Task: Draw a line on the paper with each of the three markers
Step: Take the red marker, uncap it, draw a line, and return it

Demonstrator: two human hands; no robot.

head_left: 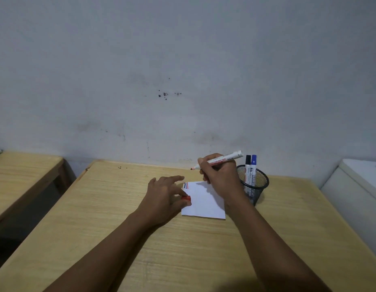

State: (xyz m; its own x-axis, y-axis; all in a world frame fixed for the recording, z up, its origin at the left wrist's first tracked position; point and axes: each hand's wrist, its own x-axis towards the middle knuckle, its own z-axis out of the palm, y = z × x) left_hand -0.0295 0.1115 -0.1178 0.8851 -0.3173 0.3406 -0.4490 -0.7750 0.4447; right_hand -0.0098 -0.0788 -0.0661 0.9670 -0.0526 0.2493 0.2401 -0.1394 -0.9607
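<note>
A white sheet of paper [204,202] lies on the wooden table [183,245], with short black, blue and red lines at its far left corner. My right hand [220,175] holds the uncapped red marker [219,160] above the paper, its tip pointing left and lifted off the sheet. My left hand [166,194] rests at the paper's left edge, pinching the red cap [186,198] between thumb and fingers. The black marker [248,169] and the blue marker [253,168] stand capped in a black mesh cup [256,187] just right of the paper.
A grey stained wall rises right behind the table. A second wooden table [23,178] stands to the left across a dark gap. A white cabinet [359,186] sits at the right edge.
</note>
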